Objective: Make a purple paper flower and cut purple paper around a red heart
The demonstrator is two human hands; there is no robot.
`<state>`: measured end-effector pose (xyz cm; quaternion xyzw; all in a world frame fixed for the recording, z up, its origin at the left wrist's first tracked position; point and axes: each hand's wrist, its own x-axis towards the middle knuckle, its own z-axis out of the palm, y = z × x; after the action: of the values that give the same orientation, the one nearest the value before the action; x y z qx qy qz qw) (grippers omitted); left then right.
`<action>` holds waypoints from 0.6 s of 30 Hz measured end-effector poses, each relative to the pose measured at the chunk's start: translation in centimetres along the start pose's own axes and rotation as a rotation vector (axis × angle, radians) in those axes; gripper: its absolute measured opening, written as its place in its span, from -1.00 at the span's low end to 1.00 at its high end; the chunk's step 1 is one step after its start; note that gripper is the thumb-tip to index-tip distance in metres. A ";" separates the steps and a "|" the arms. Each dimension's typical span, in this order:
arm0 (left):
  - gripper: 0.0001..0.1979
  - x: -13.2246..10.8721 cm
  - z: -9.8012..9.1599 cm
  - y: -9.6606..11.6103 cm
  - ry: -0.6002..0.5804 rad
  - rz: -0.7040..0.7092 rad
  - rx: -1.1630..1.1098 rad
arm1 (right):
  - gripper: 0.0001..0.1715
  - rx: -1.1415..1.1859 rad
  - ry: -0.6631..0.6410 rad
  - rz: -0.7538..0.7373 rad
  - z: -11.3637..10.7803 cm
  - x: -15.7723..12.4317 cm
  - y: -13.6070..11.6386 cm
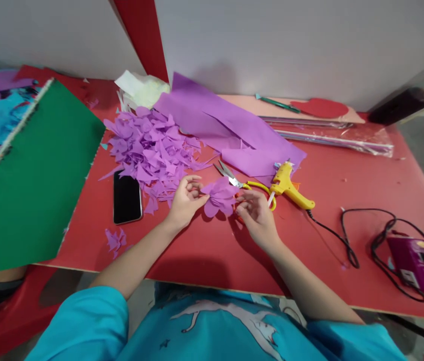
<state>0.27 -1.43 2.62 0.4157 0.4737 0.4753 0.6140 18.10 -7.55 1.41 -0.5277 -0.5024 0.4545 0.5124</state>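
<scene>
A purple flower [219, 197] with layered petals, of paper or felt, is held up over the red table. My left hand [186, 203] pinches its left edge between thumb and fingers. On the other side, my right hand [256, 215] has its fingers curled at the right petals, with the tips closed at their edge. Scissors [230, 175] with yellow handles lie just behind the flower, partly covered by my right hand. A yellow glue gun [287, 185] rests to the right of them. Loose purple petals [155, 145] are heaped behind my left hand.
Purple sheets [212, 120] lie at the back beside wrapped sticks [332, 140]. A black phone [127, 198] sits left of my hands. A green board [46, 175] leans over the left side. A cord runs right, near a purple box [415, 265], on the red table [309, 260].
</scene>
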 end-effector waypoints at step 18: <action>-0.63 8.4 -10.9 8.0 0.329 0.229 0.290 | -0.84 -0.432 -0.168 -0.059 0.0 -0.9 0.2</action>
<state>-11.07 9.04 6.52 0.4673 0.5803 0.5300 0.4049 17.99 -8.41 1.20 -0.5706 -0.6441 0.3638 0.3567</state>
